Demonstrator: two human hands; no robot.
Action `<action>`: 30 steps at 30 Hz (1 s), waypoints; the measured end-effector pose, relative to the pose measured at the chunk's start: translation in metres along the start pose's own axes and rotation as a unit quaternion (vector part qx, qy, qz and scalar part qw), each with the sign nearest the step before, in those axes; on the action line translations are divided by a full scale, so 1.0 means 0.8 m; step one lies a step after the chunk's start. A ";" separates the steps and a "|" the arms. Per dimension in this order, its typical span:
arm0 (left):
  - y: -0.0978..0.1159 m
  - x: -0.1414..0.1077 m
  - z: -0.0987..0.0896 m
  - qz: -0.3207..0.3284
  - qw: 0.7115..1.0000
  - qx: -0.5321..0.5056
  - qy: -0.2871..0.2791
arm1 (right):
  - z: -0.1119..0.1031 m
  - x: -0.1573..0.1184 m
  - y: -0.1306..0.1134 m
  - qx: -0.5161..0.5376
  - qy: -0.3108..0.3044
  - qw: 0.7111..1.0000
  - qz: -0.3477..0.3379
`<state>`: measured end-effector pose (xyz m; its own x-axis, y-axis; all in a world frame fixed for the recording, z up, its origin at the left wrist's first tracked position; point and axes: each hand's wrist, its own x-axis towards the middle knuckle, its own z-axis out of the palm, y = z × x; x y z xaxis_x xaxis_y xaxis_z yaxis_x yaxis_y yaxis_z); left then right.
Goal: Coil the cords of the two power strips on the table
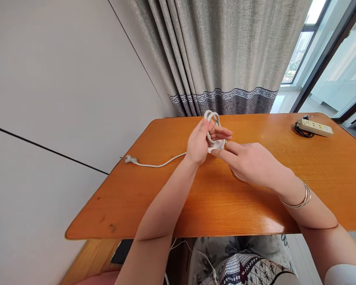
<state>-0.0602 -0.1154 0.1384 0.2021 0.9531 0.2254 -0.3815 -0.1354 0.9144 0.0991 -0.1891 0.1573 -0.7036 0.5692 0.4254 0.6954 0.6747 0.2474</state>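
Note:
Over the middle of the table, my left hand [199, 142] grips a looped white power cord [216, 115], its thumb pressed on the coil and its other fingers passing through the loops. My right hand [250, 162] is closed at the lower side of the coil, thumb and fingers pinching the cord there. A white piece [216, 146] shows between the hands; what it is I cannot make out. From the left hand the cord runs left across the tabletop to a plug [130, 159] near the left edge. A short curve of cord shows beneath the right hand.
The orange-brown wooden table [130, 198] has rounded corners. At its far right lies a cream power strip [316, 127] with a black cord [303, 131] bunched beside it. A grey curtain [234, 51] hangs behind the table, and a pale wall [62, 99] stands at the left.

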 end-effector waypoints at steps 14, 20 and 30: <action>-0.018 -0.009 0.001 -0.124 0.964 0.006 -0.236 | 0.025 0.004 0.067 0.090 0.143 0.978 0.119; -0.005 -0.003 -0.002 -0.195 0.951 -0.049 -0.236 | 0.038 0.008 0.083 0.323 0.030 0.930 0.173; -0.004 -0.004 -0.001 -0.146 0.968 -0.015 -0.202 | 0.040 0.010 0.076 0.352 0.049 0.911 0.211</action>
<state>-0.0608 -0.1181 0.1345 0.6390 0.7653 0.0781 -0.2798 0.1367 0.9503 0.1314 -0.1285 0.1480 -0.3552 0.8260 0.4376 0.6108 0.5595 -0.5603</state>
